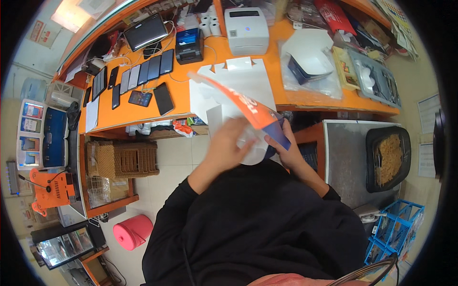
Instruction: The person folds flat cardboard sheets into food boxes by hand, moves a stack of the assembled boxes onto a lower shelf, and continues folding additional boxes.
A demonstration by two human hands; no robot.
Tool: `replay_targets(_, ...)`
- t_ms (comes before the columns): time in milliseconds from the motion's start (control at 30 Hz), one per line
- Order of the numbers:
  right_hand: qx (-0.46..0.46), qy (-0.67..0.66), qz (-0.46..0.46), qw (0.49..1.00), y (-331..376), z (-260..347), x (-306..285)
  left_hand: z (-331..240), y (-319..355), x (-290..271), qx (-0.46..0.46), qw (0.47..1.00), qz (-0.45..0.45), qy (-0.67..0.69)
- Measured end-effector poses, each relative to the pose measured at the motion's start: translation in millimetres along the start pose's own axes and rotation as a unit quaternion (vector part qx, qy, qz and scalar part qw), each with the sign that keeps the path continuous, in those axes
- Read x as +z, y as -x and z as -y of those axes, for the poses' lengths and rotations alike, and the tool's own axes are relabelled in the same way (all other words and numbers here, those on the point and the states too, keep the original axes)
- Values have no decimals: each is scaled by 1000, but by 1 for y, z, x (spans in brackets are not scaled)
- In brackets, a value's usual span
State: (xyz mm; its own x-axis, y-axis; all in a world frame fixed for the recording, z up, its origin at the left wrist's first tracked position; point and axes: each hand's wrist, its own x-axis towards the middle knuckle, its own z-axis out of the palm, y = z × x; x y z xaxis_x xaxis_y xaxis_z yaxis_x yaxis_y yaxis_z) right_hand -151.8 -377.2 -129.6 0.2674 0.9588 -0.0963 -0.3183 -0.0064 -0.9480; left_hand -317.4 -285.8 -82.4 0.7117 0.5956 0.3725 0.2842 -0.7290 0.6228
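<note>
In front of my body is a partly folded cardboard food box (248, 107), orange and dark blue outside and white inside. My right hand (286, 148) grips its dark blue side, thumb and fingers closed on the card. On the other side, my left hand (229, 145) is at the white inner face, smeared by motion, so its grip does not show clearly. A flat white sheet of cut card (257, 78) lies on the orange counter just beyond the box. Farther right, an opened-out box with a white inside (312, 52) rests on clear plastic wrap.
Several phones (152, 66) and a tablet (145, 32) lie at the counter's left, among cables. A black printer (189, 46) and a white printer (246, 31) stand at the back. A cutlery tray (377, 78) and a black food tray (389, 159) are to the right.
</note>
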Motion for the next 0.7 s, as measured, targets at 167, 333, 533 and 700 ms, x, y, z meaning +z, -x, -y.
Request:
replay_targets(167, 0, 17, 96, 995, -22, 3, 9, 65, 3, -78, -5, 939, -227, -260)
replay_targets(333, 17, 10, 97, 995, -39, -19, 32, 106, 33, -90, -137, 951, -174, -218)
replay_targets(533, 110, -19, 58, 992, -41, -26, 58, 106, 65, -73, -244, 951, -171, 85)
replay_targets(700, 157, 50, 33, 986, -44, -19, 80, 125, 93, -47, -299, 950, -85, -21)
